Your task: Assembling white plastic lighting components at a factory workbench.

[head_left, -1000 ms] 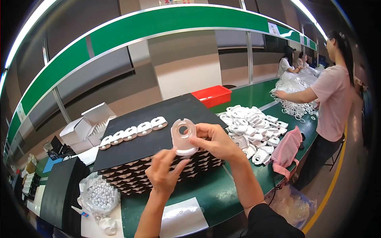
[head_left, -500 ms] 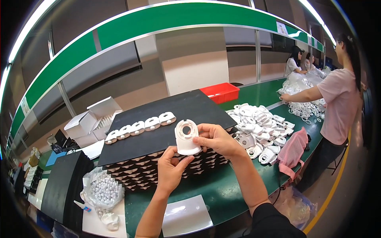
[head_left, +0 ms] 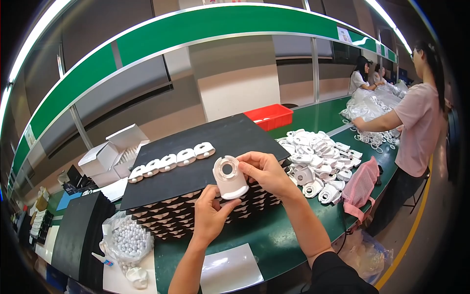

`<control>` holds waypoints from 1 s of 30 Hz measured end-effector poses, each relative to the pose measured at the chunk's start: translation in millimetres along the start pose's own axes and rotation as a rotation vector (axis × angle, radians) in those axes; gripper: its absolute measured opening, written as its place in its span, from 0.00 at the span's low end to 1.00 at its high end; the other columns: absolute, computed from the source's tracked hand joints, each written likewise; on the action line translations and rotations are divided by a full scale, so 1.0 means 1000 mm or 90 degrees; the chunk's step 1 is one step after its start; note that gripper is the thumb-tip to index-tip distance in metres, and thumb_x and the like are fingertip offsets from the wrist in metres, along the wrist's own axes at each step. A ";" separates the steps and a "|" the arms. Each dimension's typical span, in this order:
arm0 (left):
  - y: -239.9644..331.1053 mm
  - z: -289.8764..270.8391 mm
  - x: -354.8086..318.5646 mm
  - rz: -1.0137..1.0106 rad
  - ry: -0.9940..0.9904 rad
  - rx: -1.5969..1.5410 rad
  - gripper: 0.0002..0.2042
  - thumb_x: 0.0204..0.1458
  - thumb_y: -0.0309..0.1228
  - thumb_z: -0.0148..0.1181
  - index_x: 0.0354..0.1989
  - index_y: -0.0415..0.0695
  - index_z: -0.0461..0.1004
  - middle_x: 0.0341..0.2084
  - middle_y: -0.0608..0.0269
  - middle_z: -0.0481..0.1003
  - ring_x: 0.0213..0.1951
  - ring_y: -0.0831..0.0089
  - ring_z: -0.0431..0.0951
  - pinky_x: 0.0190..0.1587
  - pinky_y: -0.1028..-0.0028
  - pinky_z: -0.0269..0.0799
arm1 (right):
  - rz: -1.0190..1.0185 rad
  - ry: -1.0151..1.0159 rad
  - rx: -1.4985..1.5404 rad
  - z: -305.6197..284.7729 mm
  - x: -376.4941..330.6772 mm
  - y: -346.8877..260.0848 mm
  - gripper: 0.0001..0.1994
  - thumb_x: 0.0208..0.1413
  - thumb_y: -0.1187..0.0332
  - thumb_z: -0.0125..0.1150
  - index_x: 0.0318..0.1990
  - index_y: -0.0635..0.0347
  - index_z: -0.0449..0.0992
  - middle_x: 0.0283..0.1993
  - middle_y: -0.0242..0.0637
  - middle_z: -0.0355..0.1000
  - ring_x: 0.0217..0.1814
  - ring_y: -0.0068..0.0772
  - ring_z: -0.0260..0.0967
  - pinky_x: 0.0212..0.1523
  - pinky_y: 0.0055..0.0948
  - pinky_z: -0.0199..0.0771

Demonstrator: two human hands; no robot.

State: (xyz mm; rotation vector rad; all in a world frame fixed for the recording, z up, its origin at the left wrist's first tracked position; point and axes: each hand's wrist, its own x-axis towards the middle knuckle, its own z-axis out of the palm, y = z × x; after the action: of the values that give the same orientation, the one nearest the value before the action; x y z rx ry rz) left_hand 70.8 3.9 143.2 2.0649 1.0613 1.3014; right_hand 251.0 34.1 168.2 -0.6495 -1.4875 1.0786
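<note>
A white plastic housing (head_left: 232, 184) with a round hole near its top is held up between both hands, in front of a layered stack. My left hand (head_left: 211, 214) pinches its lower left edge between thumb and fingers. On its upper right side, my right hand (head_left: 266, 172) grips it. Behind it, a row of several similar white housings (head_left: 168, 161) lies on the black top sheet (head_left: 196, 132) of the stack, each with a small round white piece at its front. White parts show between the sheets below. To the right lies a pile of loose white housings (head_left: 318, 159).
A bag of small white balls (head_left: 129, 237), a small glue bottle (head_left: 103, 258) and black sheets (head_left: 81, 230) are at left. Open white boxes (head_left: 110, 154) and a red bin (head_left: 269, 116) stand behind. A pink mesh bag (head_left: 361, 188) lies right, near a co-worker (head_left: 421, 122) handling white rings.
The housing has tipped, its top now turned slightly left and its base right. My right hand has shifted up along its side. The co-worker's arm has moved slightly.
</note>
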 end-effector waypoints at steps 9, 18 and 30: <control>-0.012 0.000 0.004 0.051 0.060 -0.210 0.12 0.55 0.34 0.50 0.33 0.36 0.73 0.20 0.74 0.69 0.17 0.92 0.59 0.17 0.89 0.50 | -0.032 -0.055 -0.152 0.000 -0.003 -0.008 0.09 0.54 0.72 0.50 0.40 0.64 0.75 0.33 0.31 0.72 0.35 0.17 0.66 0.37 0.18 0.67; -0.004 0.000 0.000 -0.088 0.046 -0.275 0.08 0.54 0.28 0.50 0.33 0.35 0.71 0.25 0.68 0.73 0.26 0.86 0.69 0.31 0.85 0.63 | 0.010 -0.105 -0.147 0.001 -0.002 -0.007 0.09 0.54 0.71 0.53 0.40 0.66 0.75 0.36 0.33 0.71 0.38 0.17 0.66 0.38 0.17 0.67; -0.004 0.002 0.000 -0.091 0.097 -0.297 0.07 0.54 0.27 0.50 0.36 0.36 0.68 0.26 0.66 0.73 0.27 0.86 0.69 0.31 0.86 0.62 | -0.009 -0.136 -0.086 -0.010 -0.004 -0.011 0.15 0.48 0.74 0.58 0.45 0.64 0.69 0.39 0.32 0.70 0.40 0.17 0.66 0.41 0.18 0.68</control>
State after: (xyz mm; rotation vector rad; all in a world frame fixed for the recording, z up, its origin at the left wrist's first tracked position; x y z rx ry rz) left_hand 71.0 6.4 138.9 1.5400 0.8470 1.4841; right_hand 263.7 28.8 175.2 -0.6310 -1.7582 1.0692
